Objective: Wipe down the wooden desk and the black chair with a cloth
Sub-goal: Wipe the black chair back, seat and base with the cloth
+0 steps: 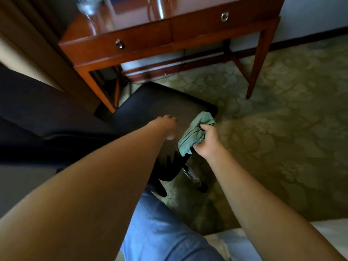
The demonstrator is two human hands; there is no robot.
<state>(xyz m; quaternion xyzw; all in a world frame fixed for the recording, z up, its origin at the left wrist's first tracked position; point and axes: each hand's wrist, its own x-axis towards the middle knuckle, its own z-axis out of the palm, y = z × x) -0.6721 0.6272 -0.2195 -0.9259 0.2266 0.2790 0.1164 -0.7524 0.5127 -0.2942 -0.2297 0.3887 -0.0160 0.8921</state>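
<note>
At the centre of the frame our right hand (208, 140) grips the bunched green cloth (195, 135), holding it against the right-hand edge of the black chair (162, 104) seat. Our left hand (168, 127) hovers just left of it over the seat, fingers loosely curled and holding nothing, so the right is nearer the work. The seat's long axis runs from lower centre toward upper centre, away from us and mostly left of the cloth. Beyond it, across the top of the frame, stands the wooden desk (143, 37), its glossy tabletop (131, 14) reflecting light, on patterned green carpet (282, 110).
</note>
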